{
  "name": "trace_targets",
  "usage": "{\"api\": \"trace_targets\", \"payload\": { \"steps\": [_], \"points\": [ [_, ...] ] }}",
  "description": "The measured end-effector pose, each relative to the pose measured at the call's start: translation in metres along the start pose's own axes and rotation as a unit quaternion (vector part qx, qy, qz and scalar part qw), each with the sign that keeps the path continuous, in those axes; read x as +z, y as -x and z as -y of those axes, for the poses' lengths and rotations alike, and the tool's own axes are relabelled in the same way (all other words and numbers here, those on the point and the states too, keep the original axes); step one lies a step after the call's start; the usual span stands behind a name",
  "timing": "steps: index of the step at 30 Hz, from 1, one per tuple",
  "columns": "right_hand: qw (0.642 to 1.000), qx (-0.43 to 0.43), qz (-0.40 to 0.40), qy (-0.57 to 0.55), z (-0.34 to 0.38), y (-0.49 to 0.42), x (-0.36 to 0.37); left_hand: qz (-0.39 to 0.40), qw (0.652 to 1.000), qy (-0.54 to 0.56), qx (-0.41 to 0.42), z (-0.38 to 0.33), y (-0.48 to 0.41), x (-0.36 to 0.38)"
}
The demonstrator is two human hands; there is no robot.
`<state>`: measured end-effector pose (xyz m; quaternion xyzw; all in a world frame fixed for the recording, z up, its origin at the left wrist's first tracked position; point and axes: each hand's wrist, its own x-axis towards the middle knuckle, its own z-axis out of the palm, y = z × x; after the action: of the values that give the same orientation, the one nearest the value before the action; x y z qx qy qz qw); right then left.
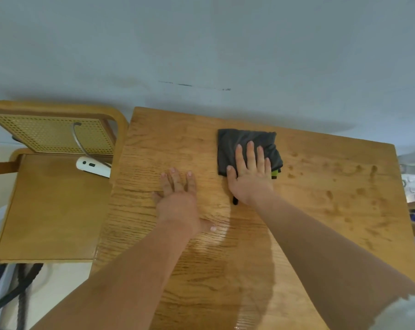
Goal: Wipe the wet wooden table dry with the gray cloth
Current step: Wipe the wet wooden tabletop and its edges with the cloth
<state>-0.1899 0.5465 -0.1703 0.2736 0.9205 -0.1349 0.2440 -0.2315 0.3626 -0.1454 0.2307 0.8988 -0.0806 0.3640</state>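
A folded gray cloth (pixel 242 144) lies on the wooden table (pixel 320 234) near its far edge. My right hand (pixel 250 175) lies flat on the cloth's near half, fingers spread, pressing it to the wood. A green tag (pixel 275 173) and a black strap end (pixel 235 200) stick out beside that hand. My left hand (pixel 179 196) rests flat on the bare table to the left of the cloth, fingers apart, holding nothing. Dark wet spots and streaks (pixel 359 186) cover the right part of the table.
A wooden chair (pixel 54 206) with a cane back stands against the table's left side. A white device (pixel 93 166) lies on its seat. Dark cables (pixel 20 289) hang below the chair. A pale wall runs behind the table's far edge.
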Motion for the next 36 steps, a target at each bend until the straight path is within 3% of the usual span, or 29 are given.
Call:
{"api": "trace_targets", "payload": {
  "steps": [9,13,16,19,22,25,29,32,36],
  "points": [
    [0.999,-0.049,0.006,-0.008,0.014,0.102,0.066,-0.006,1.0,0.003,-0.001,-0.002,0.003,-0.001],
    [0.997,-0.078,0.025,-0.003,0.003,0.103,0.062,-0.006,1.0,0.005,0.002,-0.001,0.004,0.0],
    [0.99,-0.122,0.044,0.062,-0.026,0.074,0.036,0.007,1.0,-0.005,-0.004,-0.001,0.003,-0.001],
    [0.99,-0.095,0.058,0.082,-0.055,0.029,0.001,0.027,0.999,-0.031,-0.007,-0.015,0.002,-0.012],
    [0.997,-0.042,0.055,0.037,-0.068,0.002,-0.015,0.02,0.994,-0.09,0.065,-0.051,0.01,-0.025],
    [0.999,-0.029,0.014,0.015,-0.076,0.013,-0.001,0.0,0.99,-0.074,0.121,-0.09,0.013,-0.029],
    [0.999,-0.046,-0.023,-0.004,-0.097,0.071,0.028,0.031,0.993,-0.054,0.097,-0.123,0.005,-0.022],
    [0.997,-0.075,0.009,0.024,-0.123,0.103,0.039,0.056,0.993,-0.07,0.075,-0.133,0.0,-0.012],
    [0.988,-0.129,0.06,0.063,-0.157,0.1,0.031,0.019,0.996,-0.058,0.064,-0.13,0.005,-0.004]
  ]
}}
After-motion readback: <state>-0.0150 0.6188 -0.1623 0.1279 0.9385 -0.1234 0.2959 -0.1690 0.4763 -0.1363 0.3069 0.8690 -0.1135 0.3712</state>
